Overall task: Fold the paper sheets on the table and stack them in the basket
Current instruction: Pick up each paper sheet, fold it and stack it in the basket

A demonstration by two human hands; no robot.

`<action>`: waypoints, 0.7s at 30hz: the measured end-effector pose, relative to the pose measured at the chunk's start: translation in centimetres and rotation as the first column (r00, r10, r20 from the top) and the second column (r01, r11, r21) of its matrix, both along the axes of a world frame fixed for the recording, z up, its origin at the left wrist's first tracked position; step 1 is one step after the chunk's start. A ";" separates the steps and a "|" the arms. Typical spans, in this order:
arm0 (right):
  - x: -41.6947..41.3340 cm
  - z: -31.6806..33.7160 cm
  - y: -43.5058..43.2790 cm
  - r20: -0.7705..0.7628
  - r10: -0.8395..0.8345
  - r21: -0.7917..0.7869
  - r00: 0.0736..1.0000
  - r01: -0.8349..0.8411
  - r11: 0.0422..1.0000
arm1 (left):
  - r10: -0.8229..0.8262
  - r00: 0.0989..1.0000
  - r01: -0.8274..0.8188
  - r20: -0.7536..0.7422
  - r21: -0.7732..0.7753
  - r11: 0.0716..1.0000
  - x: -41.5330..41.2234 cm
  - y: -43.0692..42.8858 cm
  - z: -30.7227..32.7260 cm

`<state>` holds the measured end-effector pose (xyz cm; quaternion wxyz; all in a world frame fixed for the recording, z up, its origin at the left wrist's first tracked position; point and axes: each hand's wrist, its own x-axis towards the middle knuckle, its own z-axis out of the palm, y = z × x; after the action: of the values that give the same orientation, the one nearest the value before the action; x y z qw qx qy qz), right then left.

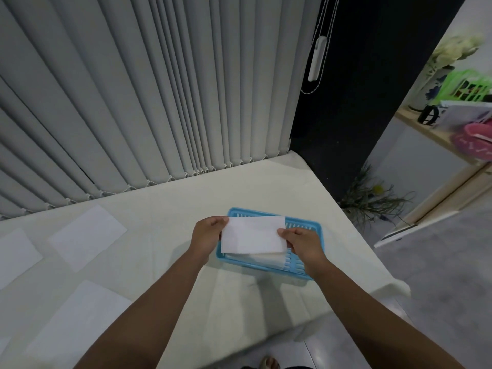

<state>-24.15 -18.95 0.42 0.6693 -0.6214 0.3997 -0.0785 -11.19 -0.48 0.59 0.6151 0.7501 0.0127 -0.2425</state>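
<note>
Table [239, 187] bore unfolded sheets [87, 237] left of the grip, while left hand [206, 237] and right hand [302, 245] pinched a folded sheet [253, 234] over a stacked sheet [269, 258] in the basket [255, 266].

The held sheet [253, 235] hides most of the basket [300, 274] interior; the far-left sheet [16, 254] runs off frame, apparently unfolded.

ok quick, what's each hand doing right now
Left hand: holding the left end of the folded sheet.
Right hand: holding its right end, over the basket.
</note>
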 end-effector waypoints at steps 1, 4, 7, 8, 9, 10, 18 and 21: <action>-0.2 -0.2 0.0 -0.006 -0.004 0.001 1.000 0.004 1.000 | -0.005 1.000 0.005 -0.003 0.006 1.000 0.0 -0.1 -0.2; -0.6 -0.7 -0.2 -0.033 -0.018 0.004 0.999 0.018 1.000 | -0.006 1.000 0.006 -0.018 0.020 1.000 0.2 -0.5 -0.6; -0.9 -1.1 -0.4 -0.076 0.017 0.052 0.997 -0.013 0.999 | 0.012 0.998 -0.011 -0.059 0.015 1.000 0.4 -1.0 -0.9; -1.0 -1.3 -0.4 -0.092 0.040 0.072 0.995 -0.033 0.997 | 0.014 0.997 -0.013 -0.072 0.012 1.000 0.4 -1.2 -1.0; -1.1 -1.5 -0.4 -0.107 0.060 0.080 0.992 -0.051 0.995 | 0.015 0.997 -0.014 -0.080 0.009 1.000 0.4 -1.3 -1.1; -1.2 -1.6 -0.4 -0.118 0.073 0.087 0.990 -0.062 0.994 | 0.017 0.996 -0.016 -0.082 0.012 1.000 0.4 -1.4 -1.3; -1.5 -2.7 -0.6 -0.157 0.045 0.123 0.987 -0.026 0.992 | 0.044 0.996 -0.041 -0.079 0.043 0.998 0.9 -1.6 -2.1; -1.3 -2.8 -1.0 -0.168 0.002 0.135 0.986 0.021 0.991 | 0.014 0.993 -0.015 -0.116 -0.003 1.000 1.7 -1.7 -2.1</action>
<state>-25.42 -19.90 -2.41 0.6738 -0.5768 0.4619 -0.0015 -9.48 -2.18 -1.53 0.6165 0.7335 0.0534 -0.2812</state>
